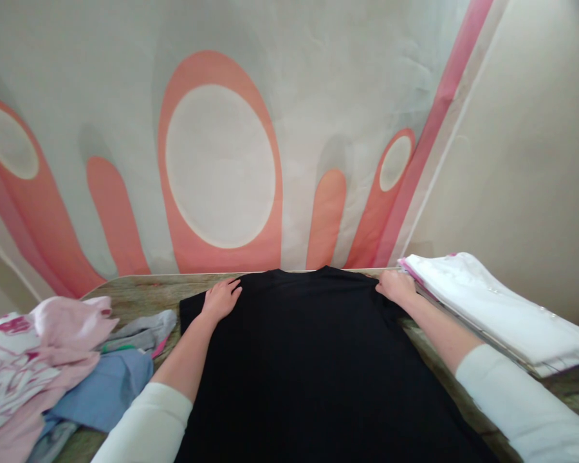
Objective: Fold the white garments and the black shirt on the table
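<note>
**Left hand [220, 299] flat, right hand [395, 286] curled on one shirt [318, 360]**

Open-palmed, our left hand presses the black shirt's far left shoulder. Our right hand curls at its far right shoulder, and we cannot tell whether it pinches cloth. One shirt lies spread on the table [135, 289] before us. At left we count four loose pieces: pink cloth [67, 321], patterned cloth [9, 360], blue cloth [106, 389] and grey cloth [142, 331]. One white stack [492, 308] sits at right.

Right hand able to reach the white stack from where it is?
Likely yes. The right hand sits on the black shirt's far right corner, with the white stack close beside it. Nothing lies between them.
</note>
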The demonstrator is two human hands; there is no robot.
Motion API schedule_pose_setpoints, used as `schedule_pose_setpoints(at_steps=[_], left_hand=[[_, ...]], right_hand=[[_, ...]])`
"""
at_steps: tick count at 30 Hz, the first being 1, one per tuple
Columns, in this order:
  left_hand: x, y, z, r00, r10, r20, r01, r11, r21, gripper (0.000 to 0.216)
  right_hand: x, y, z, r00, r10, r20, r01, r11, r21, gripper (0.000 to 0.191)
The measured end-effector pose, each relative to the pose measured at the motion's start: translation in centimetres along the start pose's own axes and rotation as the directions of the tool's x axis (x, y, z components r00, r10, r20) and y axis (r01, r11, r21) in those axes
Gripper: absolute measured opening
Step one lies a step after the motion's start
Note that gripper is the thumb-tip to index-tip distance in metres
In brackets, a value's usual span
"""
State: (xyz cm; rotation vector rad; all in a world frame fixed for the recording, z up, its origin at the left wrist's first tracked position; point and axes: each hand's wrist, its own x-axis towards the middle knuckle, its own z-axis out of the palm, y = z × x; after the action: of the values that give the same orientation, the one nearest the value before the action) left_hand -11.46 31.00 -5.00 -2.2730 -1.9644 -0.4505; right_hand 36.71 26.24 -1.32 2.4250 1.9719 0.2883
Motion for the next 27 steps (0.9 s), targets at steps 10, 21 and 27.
schedule_pose_setpoints(at_steps=[10,21,27], left_hand=[[-0.2,0.4,-0.4,1.000,-0.004,0.008,0.004,1.000,0.026,0.038],[-0.3,0.4,-0.8,1.000,-0.010,0.001,0.010,0.999,0.037,0.039],[-0.4,0.4,-0.7,1.000,-0.017,0.001,0.017,0.999,0.045,0.039]], right_hand=[[1.3,1.3,-0.5,0.994,-0.083,0.078,0.077,0.994,0.078,0.029],[0.7,0.9,-0.2,0.997,-0.077,0.006,0.078,0.993,-0.086,0.025],[0.9,1.7,-0.3,0.999,-0.043,0.000,0.043,0.993,-0.106,0.024]])
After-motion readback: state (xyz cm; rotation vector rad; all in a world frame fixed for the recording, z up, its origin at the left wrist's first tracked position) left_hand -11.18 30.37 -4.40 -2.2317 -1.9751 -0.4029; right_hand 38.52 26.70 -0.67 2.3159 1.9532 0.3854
